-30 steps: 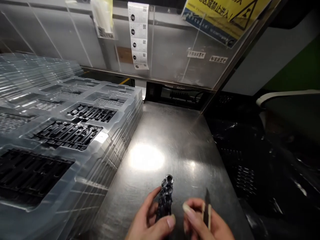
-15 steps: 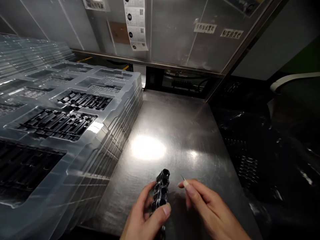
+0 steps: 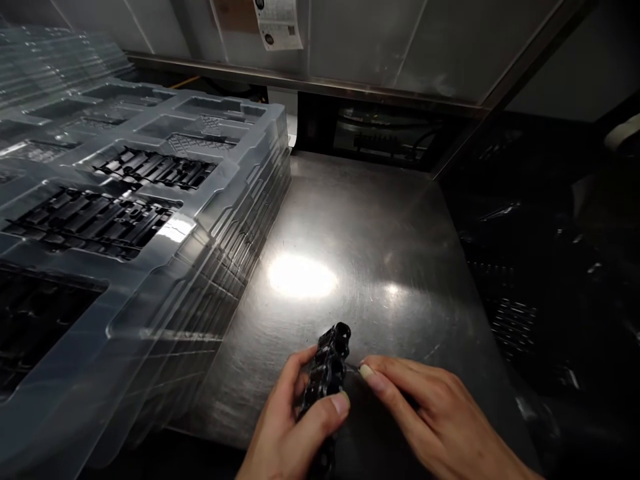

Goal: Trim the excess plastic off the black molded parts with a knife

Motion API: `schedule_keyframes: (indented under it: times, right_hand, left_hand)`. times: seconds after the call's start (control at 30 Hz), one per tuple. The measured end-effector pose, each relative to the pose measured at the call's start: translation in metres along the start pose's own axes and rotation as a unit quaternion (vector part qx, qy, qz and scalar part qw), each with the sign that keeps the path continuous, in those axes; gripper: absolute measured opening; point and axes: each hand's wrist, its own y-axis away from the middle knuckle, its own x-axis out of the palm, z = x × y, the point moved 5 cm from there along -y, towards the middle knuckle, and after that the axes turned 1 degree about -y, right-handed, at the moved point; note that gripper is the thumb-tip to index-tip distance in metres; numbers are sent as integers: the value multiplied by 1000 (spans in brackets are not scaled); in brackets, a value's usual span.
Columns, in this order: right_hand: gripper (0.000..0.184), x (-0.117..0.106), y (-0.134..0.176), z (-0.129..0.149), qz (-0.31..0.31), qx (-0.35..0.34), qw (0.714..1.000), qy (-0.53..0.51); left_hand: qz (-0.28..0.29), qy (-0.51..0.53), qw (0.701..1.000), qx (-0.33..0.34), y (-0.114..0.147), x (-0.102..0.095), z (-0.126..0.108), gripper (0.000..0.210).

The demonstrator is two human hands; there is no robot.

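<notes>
Near the front edge of the steel counter (image 3: 380,220), a black moulded plastic part (image 3: 327,363) with a row of round sockets is sitting clamped between the thumb and fingers of the left hand (image 3: 290,427). The right hand (image 3: 435,420) is pinching a thin pointed tool (image 3: 354,368), its tip touching the part's side. The tip could be slipping toward the left thumb if the part twists in the grip, or scoring the plastic. The tool is barely showing beyond the fingertips, so its kind is hard to tell. The part's lower end is hiding behind the left hand. Filling the counter's left side, stacked clear trays (image 3: 235,180) are holding black parts (image 3: 150,170), blurred.
</notes>
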Motion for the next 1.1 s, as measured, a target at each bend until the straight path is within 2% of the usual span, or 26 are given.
schedule_keyframes:
  times: [0.33,0.5,0.63,0.77,0.97,1.1]
  right_hand:
    - [34,-5,-1,2,-5,2,998,57]
    - [31,-6,-2,2,-21,13,995,92]
    - [35,-7,-4,3,-23,18,993,112]
    - [40,-13,-9,7,12,28,995,90]
    - [35,-21,-16,12,72,21,996,46]
    - [31,-21,-15,9,60,0,995,76]
  left_hand:
    - [11,4,1000,-7,5,8,-14,44]
    - [-1,25,1000,-14,6,10,-17,43]
    - [11,35,999,-25,7,12,-18,37]
    - [8,20,999,-28,6,12,-20,37]
    - [33,-37,999,-17,3,8,-18,40]
    - [50,-44,998,-5,1,5,-15,41]
